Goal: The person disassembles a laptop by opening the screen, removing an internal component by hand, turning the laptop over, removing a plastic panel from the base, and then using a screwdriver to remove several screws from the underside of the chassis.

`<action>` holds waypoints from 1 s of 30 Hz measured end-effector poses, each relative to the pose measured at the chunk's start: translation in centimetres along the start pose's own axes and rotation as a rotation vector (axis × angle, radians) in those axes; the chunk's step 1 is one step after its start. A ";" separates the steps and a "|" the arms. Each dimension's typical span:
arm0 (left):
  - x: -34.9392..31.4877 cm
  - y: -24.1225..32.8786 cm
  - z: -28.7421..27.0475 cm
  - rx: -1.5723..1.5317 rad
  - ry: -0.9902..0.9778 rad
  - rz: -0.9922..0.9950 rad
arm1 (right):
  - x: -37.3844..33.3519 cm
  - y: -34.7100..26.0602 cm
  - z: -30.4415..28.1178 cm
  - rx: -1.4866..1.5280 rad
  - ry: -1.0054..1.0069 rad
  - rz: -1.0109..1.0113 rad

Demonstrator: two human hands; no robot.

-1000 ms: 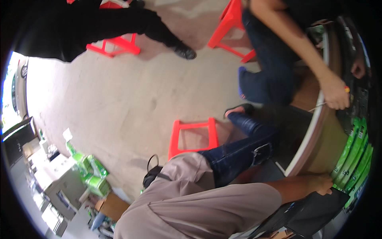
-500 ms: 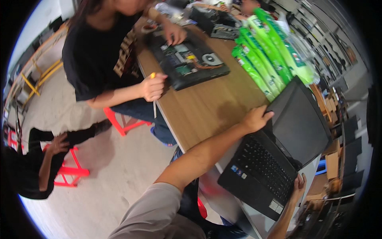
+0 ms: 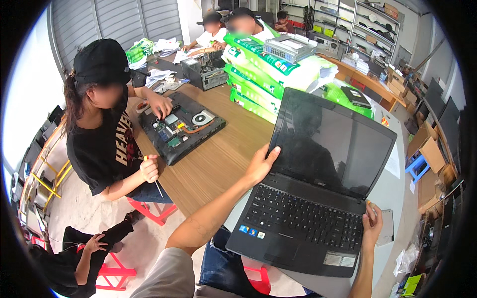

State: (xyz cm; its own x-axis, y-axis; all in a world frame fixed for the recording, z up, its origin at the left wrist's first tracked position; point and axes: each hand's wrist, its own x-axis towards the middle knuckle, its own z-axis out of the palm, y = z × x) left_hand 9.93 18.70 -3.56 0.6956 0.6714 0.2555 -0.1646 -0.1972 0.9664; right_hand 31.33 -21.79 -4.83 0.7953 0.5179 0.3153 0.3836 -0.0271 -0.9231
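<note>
An open black laptop [image 3: 308,218] is in front of me with its dark screen [image 3: 333,144] raised and keyboard toward me. Reflections show on the screen. My left hand [image 3: 262,165] grips the laptop's left side by the hinge, thumb on the screen's lower edge. At the right edge of the keyboard half, my right hand [image 3: 371,223] has its fingers curled around the side. The laptop is at the table's near edge, overlapping a pale surface; whether it rests there or is held up I cannot tell.
To the left, a co-worker holds a screwdriver [image 3: 158,186] beside a laptop with its underside uncovered [image 3: 186,126] on the wooden table [image 3: 208,179]. Green packs [image 3: 256,92] are stacked behind my laptop, with a metal drive-like unit [image 3: 290,47] on top. Red stools [image 3: 117,270] stand below.
My view has swung up and to the right, bringing the far room into sight. The laptop appears more central and its screen faces me more squarely. Both hands keep hold of it.
</note>
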 end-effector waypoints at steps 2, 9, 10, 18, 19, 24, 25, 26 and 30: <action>0.0 0.1 0.3 0.009 -0.004 0.024 | -0.4 -0.3 0.1 0.003 0.018 0.008; -0.2 0.3 0.3 -0.008 0.008 0.009 | -0.3 -0.9 0.4 -0.014 0.013 0.037; -0.2 0.0 0.3 0.002 0.009 0.034 | -0.4 -0.8 0.3 -0.013 0.013 0.041; -0.5 0.8 0.2 0.006 0.008 0.036 | -0.2 -0.4 -0.1 0.083 0.012 0.021; -0.5 0.8 0.2 0.017 0.003 0.012 | -0.3 -0.1 -0.2 0.096 0.020 0.026; -0.7 1.2 -0.2 0.058 -0.002 -0.028 | -0.4 0.4 -0.1 0.137 0.019 0.039; -0.8 1.1 0.0 0.034 0.000 -0.011 | -0.3 0.5 -0.2 0.165 0.012 0.024; -0.8 1.1 0.0 0.010 0.001 0.006 | -0.3 0.7 -0.3 0.194 0.006 0.010; -0.8 1.1 0.1 0.055 -0.002 0.010 | -0.4 0.2 -0.4 0.170 -0.002 0.004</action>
State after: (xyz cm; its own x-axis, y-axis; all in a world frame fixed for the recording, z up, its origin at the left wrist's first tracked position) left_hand 9.27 17.94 -2.71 0.6955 0.6679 0.2648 -0.1330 -0.2425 0.9610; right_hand 31.25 -22.34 -5.09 0.7954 0.5198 0.3117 0.2955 0.1164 -0.9482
